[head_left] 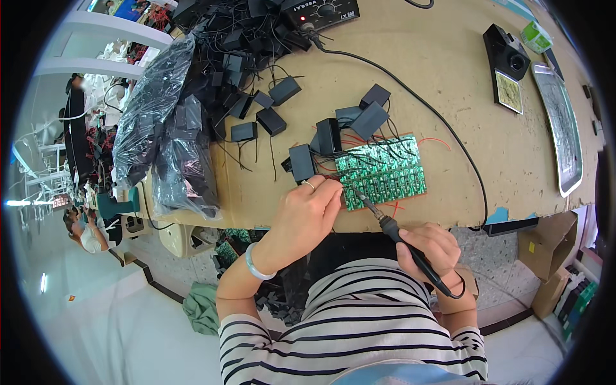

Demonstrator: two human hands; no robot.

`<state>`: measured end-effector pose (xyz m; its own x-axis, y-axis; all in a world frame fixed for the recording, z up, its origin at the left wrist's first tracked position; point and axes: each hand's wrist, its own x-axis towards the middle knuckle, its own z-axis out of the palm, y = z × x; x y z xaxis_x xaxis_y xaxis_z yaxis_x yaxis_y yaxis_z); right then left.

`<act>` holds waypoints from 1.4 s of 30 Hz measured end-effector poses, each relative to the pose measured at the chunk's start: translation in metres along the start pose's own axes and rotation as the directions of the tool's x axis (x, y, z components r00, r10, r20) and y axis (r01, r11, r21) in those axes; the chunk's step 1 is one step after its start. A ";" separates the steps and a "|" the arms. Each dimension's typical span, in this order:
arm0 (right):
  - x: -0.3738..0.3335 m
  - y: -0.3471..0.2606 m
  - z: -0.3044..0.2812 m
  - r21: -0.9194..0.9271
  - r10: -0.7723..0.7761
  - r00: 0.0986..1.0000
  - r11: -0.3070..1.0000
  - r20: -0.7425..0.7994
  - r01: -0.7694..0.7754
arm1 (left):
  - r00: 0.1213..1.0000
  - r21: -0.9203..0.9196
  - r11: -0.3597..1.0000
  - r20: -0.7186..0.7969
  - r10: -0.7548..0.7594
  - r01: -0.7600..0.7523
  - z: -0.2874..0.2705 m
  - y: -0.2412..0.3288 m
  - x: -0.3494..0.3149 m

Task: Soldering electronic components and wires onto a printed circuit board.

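My right hand [430,249] grips a black soldering iron [418,258], its metal tip touching or just over the near part of a green circuit board panel [391,168]. At the panel's left edge my left hand [312,208] is closed, fingertips pinched together. What they pinch is too small to make out; thin wires run close by. Several black rectangular boxes with leads stand along the panel's far and left edges, among them an upright black box [329,136] and another black box [301,163] just beyond my left hand. Red wires [436,142] stick out around the panel.
A soldering station [324,13] stands at the back, its black cord [410,83] curving across the table. More black boxes [237,70] are heaped at the far left beside clear plastic bags [173,141]. At right are a black iron holder [507,58] and a metal tray [559,125].
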<state>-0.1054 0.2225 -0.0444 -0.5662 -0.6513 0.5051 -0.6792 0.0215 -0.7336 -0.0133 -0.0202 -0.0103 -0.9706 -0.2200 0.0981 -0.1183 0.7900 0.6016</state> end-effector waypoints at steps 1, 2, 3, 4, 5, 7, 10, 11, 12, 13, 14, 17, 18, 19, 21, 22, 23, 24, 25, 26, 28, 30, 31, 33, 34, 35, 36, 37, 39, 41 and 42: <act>0.001 -0.001 0.000 0.000 0.001 1.000 1.000 0.003 -0.001 | 1.000 -0.003 1.000 0.000 -0.002 0.002 -0.001 0.000 0.000; 0.003 -0.002 0.000 -0.015 -0.012 1.000 1.000 0.016 0.012 | 1.000 -0.003 1.000 0.027 -0.007 0.007 -0.002 0.001 0.000; 0.005 -0.004 -0.001 -0.029 -0.026 0.999 0.999 0.029 0.027 | 0.999 -0.003 1.000 0.053 -0.012 0.013 -0.002 0.001 0.000; 0.007 -0.005 -0.001 -0.030 -0.025 0.999 0.999 0.032 0.026 | 0.999 -0.006 1.000 0.052 -0.014 0.014 -0.002 0.000 -0.001; 0.010 -0.006 -0.002 -0.060 -0.078 0.995 0.995 0.054 0.081 | 0.999 0.009 1.000 0.051 -0.009 0.008 -0.001 0.000 -0.001; 0.011 -0.007 -0.001 -0.091 -0.130 0.988 0.986 0.081 0.137 | 0.999 0.020 1.000 0.050 -0.003 0.002 0.000 -0.001 -0.002; 0.011 -0.008 0.000 -0.139 -0.245 0.961 0.955 0.128 0.262 | 0.999 0.028 1.000 0.053 0.000 -0.001 0.002 0.000 -0.002; 0.012 -0.009 0.000 -0.142 -0.245 0.961 0.954 0.130 0.262 | 0.999 0.046 0.999 0.050 0.013 -0.016 0.002 0.000 -0.002; 0.012 -0.009 -0.001 -0.155 -0.263 0.954 0.946 0.142 0.284 | 0.999 0.065 0.997 0.046 0.028 -0.031 0.003 0.000 -0.002; 0.012 -0.010 -0.001 -0.168 -0.280 0.947 0.937 0.155 0.305 | 0.999 0.063 0.997 0.045 0.030 -0.033 0.004 -0.001 -0.002; 0.011 -0.010 -0.002 -0.172 -0.280 0.947 0.937 0.156 0.305 | 0.999 0.052 0.998 0.019 0.030 -0.031 0.006 -0.001 -0.002; 0.008 -0.009 -0.005 -0.116 -0.203 0.972 0.969 0.118 0.217 | 0.999 0.063 0.998 -0.012 0.031 -0.030 0.007 -0.002 -0.003; 0.007 -0.012 -0.011 -0.107 -0.177 0.980 0.977 0.093 0.187 | 0.999 0.080 0.996 -0.013 0.037 -0.036 0.007 -0.002 -0.004; 0.005 -0.014 -0.016 -0.097 -0.151 0.986 0.983 0.067 0.157 | 0.999 0.077 0.996 -0.012 0.037 -0.036 0.007 -0.002 -0.005; 0.001 -0.017 -0.021 -0.122 -0.078 0.997 0.989 0.020 0.080 | 0.997 0.081 0.994 0.026 0.070 -0.072 0.006 -0.002 -0.003; 0.000 -0.016 -0.023 -0.139 -0.074 0.997 0.988 0.007 0.074 | 0.997 0.079 0.994 0.028 0.073 -0.075 0.005 -0.002 -0.003; -0.001 -0.016 -0.024 -0.155 -0.070 0.997 0.986 -0.007 0.068 | 0.998 0.087 0.994 0.032 0.059 -0.061 0.005 -0.001 -0.003; -0.002 -0.016 -0.024 -0.157 -0.068 0.998 0.985 -0.009 0.065 | 0.998 0.095 0.994 0.037 0.045 -0.048 0.005 -0.001 -0.003; -0.003 -0.016 -0.024 -0.155 -0.065 0.998 0.986 -0.007 0.064 | 0.998 0.093 0.994 0.039 0.047 -0.051 0.005 0.000 -0.003; -0.004 -0.016 -0.024 -0.153 -0.063 0.998 0.986 -0.004 0.062 | 0.998 0.091 0.995 0.028 0.048 -0.051 0.005 0.000 -0.002; -0.003 -0.018 -0.025 -0.149 -0.056 0.998 0.987 0.000 0.055 | 0.999 0.089 0.995 0.019 0.051 -0.053 0.006 0.001 -0.002; -0.003 -0.019 -0.026 -0.143 -0.050 0.999 0.988 0.004 0.050 | 0.999 0.103 0.994 -0.016 0.031 -0.029 0.007 0.001 -0.002; -0.002 -0.019 -0.026 -0.143 -0.056 0.998 0.988 0.011 0.057 | 0.999 0.104 0.994 -0.014 0.032 -0.031 0.007 0.001 -0.002; -0.002 -0.019 -0.027 -0.145 -0.061 0.998 0.988 0.015 0.063 | 0.999 0.133 0.991 -0.024 0.028 -0.025 0.007 0.001 -0.002; -0.002 -0.020 -0.028 -0.145 -0.057 0.998 0.988 0.016 0.059 | 0.999 0.134 0.991 -0.022 0.030 -0.026 0.006 0.001 -0.002; -0.003 -0.020 -0.028 -0.145 -0.054 0.998 0.988 0.017 0.056 | 1.000 0.148 0.989 -0.019 0.021 -0.019 0.006 0.001 -0.002; -0.003 -0.020 -0.028 -0.146 -0.053 0.999 0.988 0.014 0.054 | 1.000 0.161 0.987 -0.015 0.014 -0.011 0.005 0.002 -0.002; -0.002 -0.020 -0.029 -0.141 -0.058 0.998 0.988 0.013 0.059 | 1.000 0.162 0.987 -0.013 0.015 -0.013 0.005 0.004 -0.002; -0.003 -0.020 -0.029 -0.137 -0.062 0.998 0.989 0.009 0.063 | 0.999 0.167 0.986 -0.044 0.030 -0.022 0.004 0.006 -0.002; -0.003 -0.021 -0.029 -0.133 -0.057 0.998 0.989 0.010 0.057 | 0.998 0.179 0.983 -0.049 0.037 -0.028 0.005 0.006 -0.002; -0.003 -0.021 -0.030 -0.133 -0.055 0.998 0.990 0.009 0.056 | 0.998 0.191 0.981 -0.055 0.043 -0.032 0.006 0.006 -0.003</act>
<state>-0.1036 0.2463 -0.0174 -0.5236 -0.6584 0.5408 -0.7660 0.0858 -0.6371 -0.0126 -0.0114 -0.0112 -0.9616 -0.2172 0.1677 -0.1254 0.8914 0.4356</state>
